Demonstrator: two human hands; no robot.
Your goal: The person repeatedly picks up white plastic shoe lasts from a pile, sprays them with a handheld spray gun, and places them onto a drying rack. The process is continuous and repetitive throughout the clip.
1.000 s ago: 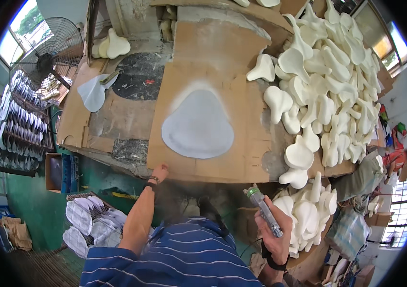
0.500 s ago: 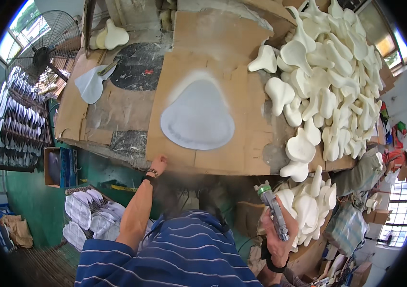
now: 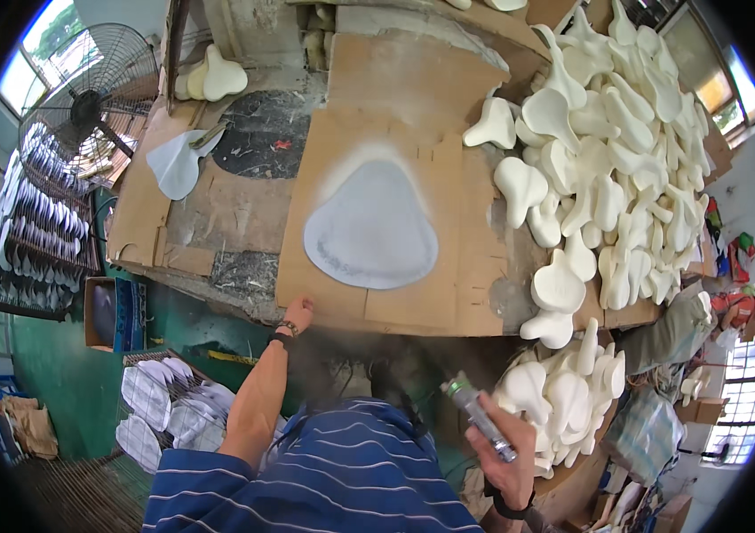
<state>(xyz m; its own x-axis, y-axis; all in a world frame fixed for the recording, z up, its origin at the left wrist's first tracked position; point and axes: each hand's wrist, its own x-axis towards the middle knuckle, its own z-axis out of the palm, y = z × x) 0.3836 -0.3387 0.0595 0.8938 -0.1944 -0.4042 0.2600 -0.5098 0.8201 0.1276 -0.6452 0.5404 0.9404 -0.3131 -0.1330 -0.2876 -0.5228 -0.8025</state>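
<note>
My right hand [image 3: 509, 453] is closed around a metal spray gun [image 3: 482, 416] with a green ring near its tip. The gun is held low in front of me, off the table's near edge, tip pointing up and left. My left hand [image 3: 298, 313], fingers curled in loosely, is at the cardboard's front edge; nothing shows in it. Beyond it a flat, light grey, rounded-triangular sheet [image 3: 373, 226] lies on brown cardboard [image 3: 475, 293]. A pale, powdery haze marks the cardboard around its far edges. Neither hand touches the sheet.
Cream foam bicycle-saddle pads [image 3: 635, 160] are heaped on the right, with another pile [image 3: 564, 391] below. A grey leaf-shaped piece [image 3: 178, 169] lies at the table's left. A caged fan [image 3: 84, 107] and racks of grey pieces [image 3: 40, 222] stand left; a wire rack [image 3: 160, 404] is below.
My right hand has brought the spray gun left and tilted its tip further left. The table sits slightly lower in the picture. My left hand stays by the cardboard edge.
</note>
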